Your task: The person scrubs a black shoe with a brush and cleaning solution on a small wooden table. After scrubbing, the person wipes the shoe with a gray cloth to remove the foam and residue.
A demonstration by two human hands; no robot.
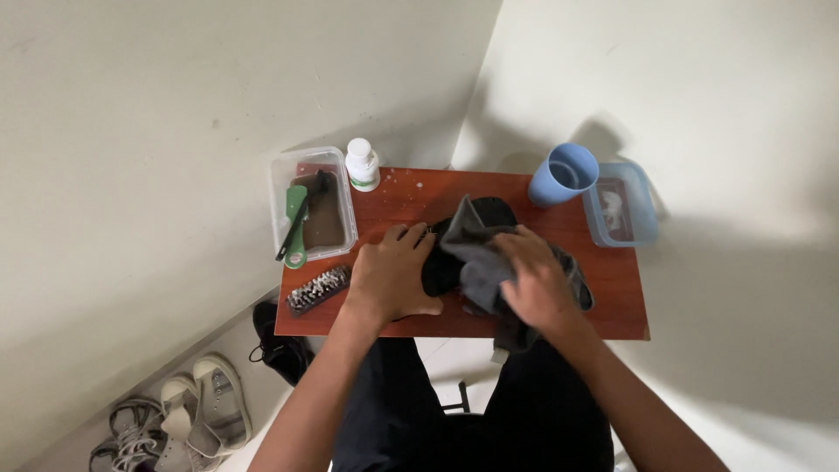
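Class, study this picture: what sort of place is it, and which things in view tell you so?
Probably a corner of a home used for shoe cleaning. A small wooden table stands against plain pale walls, pairs of shoes lie on the floor beside it, and a bristle brush and a white bottle sit on the table.

Your left hand [391, 278] lies flat on a black shoe [454, 249] at the middle of the reddish-brown tabletop [612, 306]. Your right hand [537, 284] presses a grey cloth [479, 253] against the shoe, with part of the cloth hanging over the near edge. A dark brush [318, 289] lies just left of your left hand. Behind it stands a clear container [280, 188] holding a green-handled tool [295, 225]. A white bottle [362, 164] stands at the far edge. A blue cup [564, 174] and a blue-rimmed container [642, 205] sit at the far right. Pale shoes [205, 406] lie on the floor, lower left.
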